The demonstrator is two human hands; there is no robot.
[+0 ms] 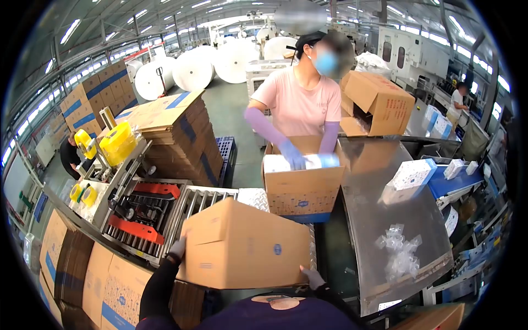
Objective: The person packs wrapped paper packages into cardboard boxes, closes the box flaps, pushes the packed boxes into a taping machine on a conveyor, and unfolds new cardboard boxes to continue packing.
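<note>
A large brown cardboard box [247,247] with a small blue logo is tilted in front of me, close to the roller conveyor [206,199]. My left hand [177,250], in a grey glove, grips the box's left side. At its lower right corner, my right hand [313,278] holds on with the thumb showing; the other fingers are partly hidden. Just beyond stands an open carton [303,192] with a patterned front and blue base. A co-worker in a pink shirt reaches into that carton, a blue-gloved hand [292,155] on a white pack [276,163].
On the right, a metal table [385,242] bears clear plastic scraps [400,250] and a white pack [412,175]. A taping machine [144,214] with red guides stands left. Flattened cartons [184,140] are stacked behind it. More cartons [118,286] lean at lower left.
</note>
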